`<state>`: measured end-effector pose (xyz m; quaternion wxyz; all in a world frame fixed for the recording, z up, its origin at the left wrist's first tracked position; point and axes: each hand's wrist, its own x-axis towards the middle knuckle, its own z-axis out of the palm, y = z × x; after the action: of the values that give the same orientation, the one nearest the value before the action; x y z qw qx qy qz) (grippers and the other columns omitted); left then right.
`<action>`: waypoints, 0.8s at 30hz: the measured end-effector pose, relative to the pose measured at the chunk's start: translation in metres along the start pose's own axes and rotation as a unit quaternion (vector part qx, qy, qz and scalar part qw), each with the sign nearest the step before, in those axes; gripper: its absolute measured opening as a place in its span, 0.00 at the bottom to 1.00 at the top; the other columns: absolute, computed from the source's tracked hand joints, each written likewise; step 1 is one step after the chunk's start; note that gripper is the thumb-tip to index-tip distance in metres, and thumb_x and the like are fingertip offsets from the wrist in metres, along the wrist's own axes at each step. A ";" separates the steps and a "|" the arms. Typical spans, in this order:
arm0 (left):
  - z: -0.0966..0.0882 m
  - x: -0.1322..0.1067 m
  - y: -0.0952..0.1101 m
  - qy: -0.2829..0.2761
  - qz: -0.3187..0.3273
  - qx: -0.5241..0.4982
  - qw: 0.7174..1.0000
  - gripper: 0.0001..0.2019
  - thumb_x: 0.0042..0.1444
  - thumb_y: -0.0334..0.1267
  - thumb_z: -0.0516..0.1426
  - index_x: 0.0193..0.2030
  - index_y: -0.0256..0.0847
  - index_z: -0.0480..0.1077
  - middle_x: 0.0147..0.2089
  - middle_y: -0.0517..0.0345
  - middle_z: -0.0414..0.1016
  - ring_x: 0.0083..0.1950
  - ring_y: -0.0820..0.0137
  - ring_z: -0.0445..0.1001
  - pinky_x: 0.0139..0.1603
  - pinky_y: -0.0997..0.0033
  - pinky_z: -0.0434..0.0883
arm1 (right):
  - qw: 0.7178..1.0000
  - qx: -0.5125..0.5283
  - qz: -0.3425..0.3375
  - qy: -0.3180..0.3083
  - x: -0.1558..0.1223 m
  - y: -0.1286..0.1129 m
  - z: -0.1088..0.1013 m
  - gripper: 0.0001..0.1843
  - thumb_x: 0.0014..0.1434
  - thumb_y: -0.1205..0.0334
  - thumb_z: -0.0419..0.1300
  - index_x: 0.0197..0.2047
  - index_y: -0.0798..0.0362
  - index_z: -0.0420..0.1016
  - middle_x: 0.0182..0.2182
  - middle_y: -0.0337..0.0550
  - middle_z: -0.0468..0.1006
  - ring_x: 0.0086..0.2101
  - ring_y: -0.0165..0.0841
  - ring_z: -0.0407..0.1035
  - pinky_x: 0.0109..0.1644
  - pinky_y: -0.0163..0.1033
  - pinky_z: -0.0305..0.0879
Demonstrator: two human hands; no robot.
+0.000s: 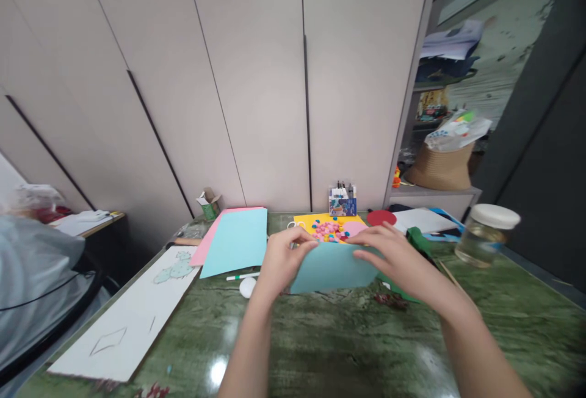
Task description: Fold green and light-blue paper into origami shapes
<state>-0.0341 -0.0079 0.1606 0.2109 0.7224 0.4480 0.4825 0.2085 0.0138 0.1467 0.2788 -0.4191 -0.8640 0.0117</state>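
Note:
A light blue sheet of paper [332, 268] is held up over the green marbled table [320, 343] by both hands. My left hand [284, 257] pinches its upper left corner. My right hand [394, 251] lies over its upper right edge, fingers curled onto the sheet. Just behind the sheet lies a yellow sheet [315, 221] with a heap of small pink, blue and yellow pom-poms [330, 230] and a pink paper shape [354, 227].
Light blue and pink sheets [235, 242] lie at the left. A white board with a cactus drawing [132, 312], a pen [242, 276], a white egg-like ball [248, 287], a pen holder [342, 201], a red disc [381, 217], green paper scraps [419, 242] and a lidded glass jar [486, 234] surround them.

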 end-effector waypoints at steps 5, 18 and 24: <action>0.005 -0.004 0.008 -0.021 0.035 0.048 0.998 0.04 0.55 0.34 0.58 0.30 0.40 0.72 0.33 0.62 0.77 0.36 0.72 0.73 0.40 0.75 0.66 | 0.999 0.006 -0.047 0.026 0.009 -0.022 0.008 0.10 0.62 0.61 0.53 0.39 0.45 0.76 0.37 0.39 0.77 0.43 0.35 0.67 0.61 0.56 0.44; 0.026 -0.005 0.006 -0.054 0.113 0.209 0.970 0.05 0.58 0.36 0.55 0.34 0.41 0.71 0.35 0.60 0.77 0.38 0.69 0.73 0.39 0.71 0.65 | 0.996 -0.036 -0.066 0.043 0.008 -0.036 0.015 0.11 0.63 0.60 0.52 0.37 0.45 0.76 0.35 0.39 0.76 0.42 0.34 0.67 0.60 0.57 0.45; 0.027 -0.006 0.008 -0.049 0.140 0.239 0.960 0.05 0.59 0.37 0.55 0.33 0.41 0.69 0.34 0.60 0.76 0.38 0.68 0.71 0.40 0.70 0.64 | 0.995 -0.044 -0.085 0.037 0.007 -0.030 0.008 0.10 0.63 0.60 0.52 0.35 0.46 0.75 0.32 0.37 0.76 0.41 0.33 0.67 0.61 0.56 0.42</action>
<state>-0.0080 -0.0134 0.1514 -0.0158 0.8298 0.4341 0.3503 0.1796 0.0013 0.1509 0.2920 -0.3559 -0.8853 -0.0656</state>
